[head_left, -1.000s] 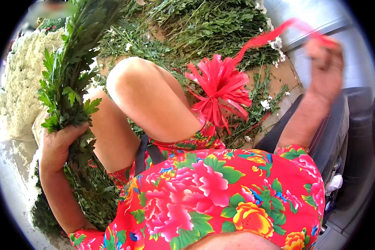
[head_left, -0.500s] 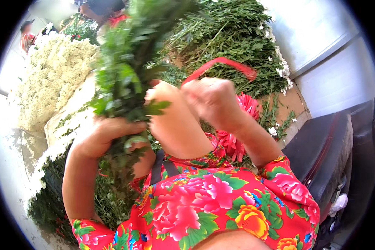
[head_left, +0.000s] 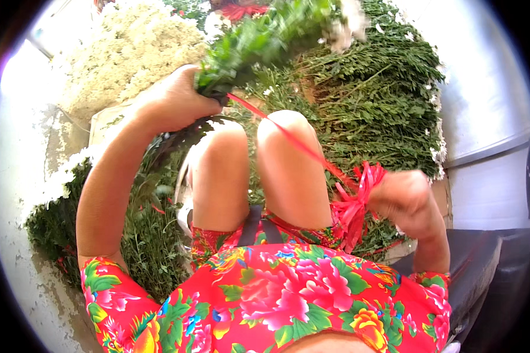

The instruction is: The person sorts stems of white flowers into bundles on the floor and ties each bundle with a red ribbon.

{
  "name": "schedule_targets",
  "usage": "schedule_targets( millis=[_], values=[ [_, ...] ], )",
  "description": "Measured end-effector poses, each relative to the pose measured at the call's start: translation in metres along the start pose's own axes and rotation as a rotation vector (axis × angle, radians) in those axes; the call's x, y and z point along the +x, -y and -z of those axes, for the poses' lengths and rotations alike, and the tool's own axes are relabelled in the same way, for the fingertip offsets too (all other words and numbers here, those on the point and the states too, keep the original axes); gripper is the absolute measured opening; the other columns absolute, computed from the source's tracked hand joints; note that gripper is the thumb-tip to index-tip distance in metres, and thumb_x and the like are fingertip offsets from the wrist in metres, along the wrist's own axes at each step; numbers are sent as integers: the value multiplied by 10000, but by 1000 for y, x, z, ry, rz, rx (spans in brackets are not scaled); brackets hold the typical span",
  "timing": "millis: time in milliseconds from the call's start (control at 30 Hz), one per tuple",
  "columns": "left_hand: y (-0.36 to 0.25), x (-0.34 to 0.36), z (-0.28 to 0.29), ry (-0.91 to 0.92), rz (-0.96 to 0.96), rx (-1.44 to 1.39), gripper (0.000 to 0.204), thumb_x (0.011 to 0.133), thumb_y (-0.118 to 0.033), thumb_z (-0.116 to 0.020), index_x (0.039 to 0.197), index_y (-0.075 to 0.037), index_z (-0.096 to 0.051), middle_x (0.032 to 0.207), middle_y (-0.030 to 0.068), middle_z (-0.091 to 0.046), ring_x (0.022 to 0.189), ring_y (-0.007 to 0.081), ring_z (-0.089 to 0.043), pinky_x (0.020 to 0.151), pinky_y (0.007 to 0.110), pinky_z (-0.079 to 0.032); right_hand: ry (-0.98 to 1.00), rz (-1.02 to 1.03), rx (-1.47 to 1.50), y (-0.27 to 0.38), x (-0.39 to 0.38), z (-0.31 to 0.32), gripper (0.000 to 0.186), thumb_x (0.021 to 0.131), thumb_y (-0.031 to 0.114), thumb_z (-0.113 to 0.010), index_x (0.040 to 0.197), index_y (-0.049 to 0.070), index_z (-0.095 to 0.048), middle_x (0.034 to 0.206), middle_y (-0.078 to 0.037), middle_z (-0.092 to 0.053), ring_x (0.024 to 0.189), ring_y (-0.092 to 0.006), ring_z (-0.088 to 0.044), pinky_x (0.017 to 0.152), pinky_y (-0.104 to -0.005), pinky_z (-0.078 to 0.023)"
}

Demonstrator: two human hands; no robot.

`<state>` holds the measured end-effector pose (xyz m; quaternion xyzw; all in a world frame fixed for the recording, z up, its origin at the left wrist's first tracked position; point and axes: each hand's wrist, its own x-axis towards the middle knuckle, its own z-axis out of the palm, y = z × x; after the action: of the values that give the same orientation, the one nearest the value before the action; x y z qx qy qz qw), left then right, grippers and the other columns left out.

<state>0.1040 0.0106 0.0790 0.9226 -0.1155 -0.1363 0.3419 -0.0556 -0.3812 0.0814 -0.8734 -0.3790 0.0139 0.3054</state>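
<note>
My left hand [head_left: 174, 103] is closed around the stems of a leafy green flower bunch [head_left: 265, 50]. The bunch lies tilted out to the right beyond my knees, its blurred white blooms at the far end. From its stems a red plastic strip [head_left: 294, 138] stretches taut across my knees toward my right hand [head_left: 403, 197]. That hand is a fist, apparently gripping the strip's end, though its fingers are partly hidden and blurred. Right beside the fist, a tuft of red strips [head_left: 353, 212] hangs by my right thigh.
A large heap of leafy stems [head_left: 383, 106] with white blooms lies at the right. Cream-white flowers [head_left: 135, 47] are piled far left, and more leafy bunches [head_left: 153, 253] lie by my left arm. A black padded seat [head_left: 477, 253] stands at the lower right.
The bunch has swung from upright to leaning right, and my left hand has moved up and away. My right hand has moved right and down, drawing the red strip out straight.
</note>
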Motion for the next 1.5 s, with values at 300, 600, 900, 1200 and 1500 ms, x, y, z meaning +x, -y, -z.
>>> schedule_targets(
  millis=[300, 600, 900, 1200, 1500],
  values=[
    [-34, -28, -55, -45, -432, 646, 251, 787, -117, -720, 976, -51, -569, 766, 214, -636, 821, 449, -653, 714, 524, -520, 91, 589, -114, 19, 151, 63, 111, 860, 129, -670, 916, 33, -679, 850, -46, -634, 780, -164, -628, 632, -338, -512],
    [-74, -51, 2, 68, -165, -250, 200, 808, -74, -753, 977, -39, -653, 818, -18, -642, 801, 63, -588, 716, 294, -521, 80, -226, 388, -101, 113, -7, 175, 1025, 120, -567, 1028, 53, -729, 985, -68, -741, 924, -188, -708, 845, -383, -562],
    [-24, -40, -125, -214, -222, 990, 275, 810, -81, -682, 1032, 24, -558, 705, 154, -682, 697, 329, -739, 601, 417, -584, -499, 190, 504, 10, 124, -78, 80, 869, 17, -731, 939, 18, -694, 818, -67, -631, 746, -188, -621, 666, -322, -502],
    [-58, -69, -52, 274, -184, 498, 314, 935, -287, -713, 1032, -11, -600, 914, 209, -667, 963, 414, -661, 814, 521, -513, -615, -44, 791, -28, 123, -120, 110, 993, 65, -686, 995, -33, -734, 1154, -71, -641, 1010, -122, -610, 888, -271, -493],
    [-43, -53, -48, -270, -679, 708, 83, 843, -174, -708, 781, -119, -714, 1474, 188, -471, 1402, 409, -282, 1145, 586, -173, -482, -180, 1183, -37, 117, -98, 185, 1015, 121, -632, 986, -25, -741, 1168, -69, -679, 1073, -136, -609, 964, -289, -466]
  ],
)
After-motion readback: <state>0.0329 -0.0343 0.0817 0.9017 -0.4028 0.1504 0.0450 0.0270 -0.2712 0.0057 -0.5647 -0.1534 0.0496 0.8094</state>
